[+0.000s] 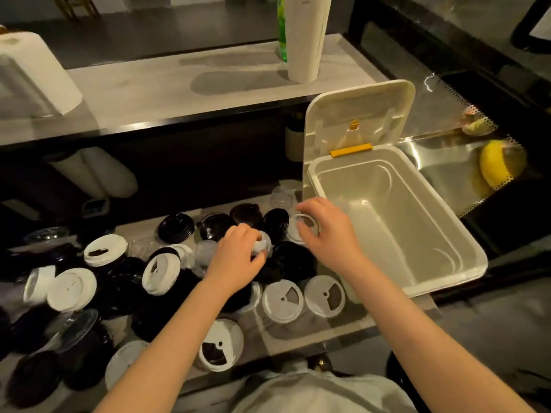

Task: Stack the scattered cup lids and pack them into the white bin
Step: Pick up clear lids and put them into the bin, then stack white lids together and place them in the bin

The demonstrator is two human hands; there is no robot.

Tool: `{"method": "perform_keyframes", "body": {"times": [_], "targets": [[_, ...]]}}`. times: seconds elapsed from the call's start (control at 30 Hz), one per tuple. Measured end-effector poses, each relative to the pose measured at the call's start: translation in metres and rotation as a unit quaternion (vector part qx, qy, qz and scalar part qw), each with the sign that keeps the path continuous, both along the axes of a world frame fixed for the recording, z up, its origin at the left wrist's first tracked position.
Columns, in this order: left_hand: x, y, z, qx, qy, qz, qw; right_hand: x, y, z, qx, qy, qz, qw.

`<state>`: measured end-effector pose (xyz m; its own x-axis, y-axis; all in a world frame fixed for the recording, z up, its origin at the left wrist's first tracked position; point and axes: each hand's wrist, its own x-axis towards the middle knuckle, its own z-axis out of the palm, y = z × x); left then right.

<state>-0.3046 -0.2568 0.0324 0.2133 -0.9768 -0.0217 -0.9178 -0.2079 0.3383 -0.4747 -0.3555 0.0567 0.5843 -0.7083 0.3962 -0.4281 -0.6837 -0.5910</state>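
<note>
Two grasps: left hand (238, 259) holds a clear lid (264, 244), right hand (326, 231) pinches another; light, flimsy, probably best gripped by rims.

no readable text, labels or numbers

The left hand (238, 257) pinches a small clear lid (264, 244). The right hand (325, 231) holds a pale ring-shaped lid (307, 226) by its rim, close beside the clear one. Black lids (176, 228) lie in a messy pile behind and under both grips. White lids (71, 289) with sip holes lie well to the left of the left grip. Two flat white lids (282, 301) sit side by side just below the right wrist. The white bin (417, 210) stands just right of the right grip, with its cover (357, 114) flipped up and open.
</note>
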Motion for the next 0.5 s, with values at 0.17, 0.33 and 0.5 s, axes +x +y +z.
{"method": "perform_keyframes", "body": {"times": [0.17,0.33,0.5], "targets": [[-0.015,0.031,-0.032,0.037,0.031,-0.058,0.997,-0.009,0.04,-0.053,0.101,0.131,-0.005,0.986],[-0.032,0.045,-0.054,0.121,0.003,-0.106,0.987,-0.031,0.054,-0.085,0.182,0.34,-0.05,0.921],[-0.049,0.044,-0.069,0.214,-0.043,-0.111,0.969,-0.039,0.057,-0.092,0.224,0.496,-0.014,0.839]]}}
